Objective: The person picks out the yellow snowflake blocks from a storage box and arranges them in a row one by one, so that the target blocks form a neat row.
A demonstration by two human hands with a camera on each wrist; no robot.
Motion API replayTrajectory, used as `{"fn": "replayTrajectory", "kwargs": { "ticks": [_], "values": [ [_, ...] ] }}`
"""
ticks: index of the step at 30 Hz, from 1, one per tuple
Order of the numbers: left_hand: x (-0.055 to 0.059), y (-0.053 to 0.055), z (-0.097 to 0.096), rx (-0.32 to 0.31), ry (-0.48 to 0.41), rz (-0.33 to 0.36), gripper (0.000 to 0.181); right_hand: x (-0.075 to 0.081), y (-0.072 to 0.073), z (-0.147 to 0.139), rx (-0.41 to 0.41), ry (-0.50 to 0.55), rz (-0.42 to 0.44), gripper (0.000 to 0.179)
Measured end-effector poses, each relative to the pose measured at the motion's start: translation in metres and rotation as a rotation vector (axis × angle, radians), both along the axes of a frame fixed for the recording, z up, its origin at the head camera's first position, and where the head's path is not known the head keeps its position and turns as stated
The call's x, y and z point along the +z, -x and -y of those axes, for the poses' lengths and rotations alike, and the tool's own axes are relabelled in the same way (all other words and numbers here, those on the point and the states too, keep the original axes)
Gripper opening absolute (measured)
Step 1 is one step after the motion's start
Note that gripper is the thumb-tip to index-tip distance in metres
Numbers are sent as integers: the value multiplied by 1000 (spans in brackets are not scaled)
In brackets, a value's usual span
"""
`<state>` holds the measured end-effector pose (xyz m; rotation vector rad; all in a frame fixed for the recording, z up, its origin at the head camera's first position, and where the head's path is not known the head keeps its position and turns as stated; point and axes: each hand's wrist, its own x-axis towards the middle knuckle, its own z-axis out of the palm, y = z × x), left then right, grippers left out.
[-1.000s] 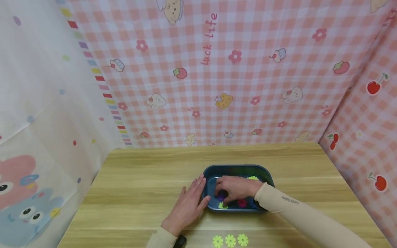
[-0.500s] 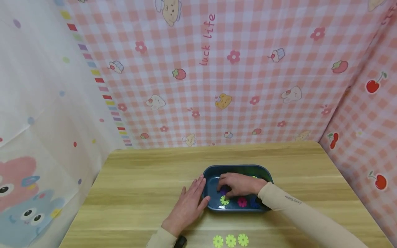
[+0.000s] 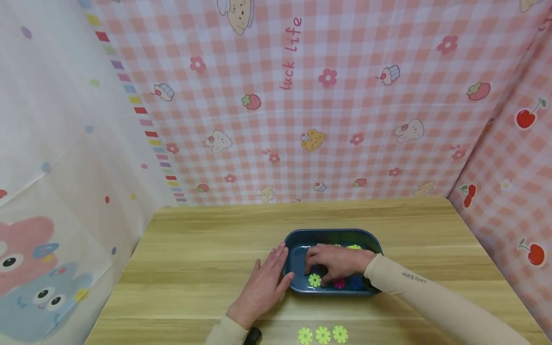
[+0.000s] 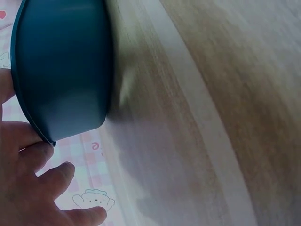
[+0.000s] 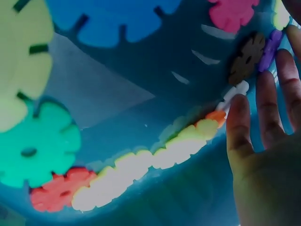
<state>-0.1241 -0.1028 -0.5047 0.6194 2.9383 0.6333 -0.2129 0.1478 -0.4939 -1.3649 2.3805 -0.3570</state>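
My left hand (image 3: 263, 285) rests with straight fingers against the left end of the dark blue tray (image 3: 296, 261); its fingers touch the rim in the left wrist view. Inside the tray is my right hand (image 3: 338, 261), fingers bent down over notched plastic discs. In the right wrist view its fingers spread beside a purple disc (image 5: 270, 51), a brown disc (image 5: 247, 56) and a white disc (image 5: 233, 96). No disc shows gripped, though the palm hides part of the tray. A yellow-green disc (image 3: 311, 279) lies left of the thumb.
Three yellow-green discs (image 3: 322, 335) lie in a row on the wooden table (image 3: 207, 249), before the tray. Blue (image 5: 117, 19), teal (image 5: 47, 146), red (image 5: 63, 188) and pink (image 5: 233, 13) discs are in the tray. Patterned cloth (image 3: 276, 120) hangs behind.
My right hand has shifted slightly right within the tray. Its thumb has moved off the yellow-green disc, which now lies uncovered. My left hand stays at the tray's end.
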Motion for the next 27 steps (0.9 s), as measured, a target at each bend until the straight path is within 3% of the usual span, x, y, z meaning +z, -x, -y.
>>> {"fn": "replayTrajectory", "kwargs": {
  "ticks": [9,20,27],
  "values": [
    [1,-1,0,-2,-7,-4,65,-2,1,-1,-8,12,-10,23],
    [1,1,-1,0,-1,-17,65,1,1,2,-71,-16,-92,28],
    [-1,0,0,2,-1,-7,65,1,2,3,-115,10,-63,27]
  ]
}}
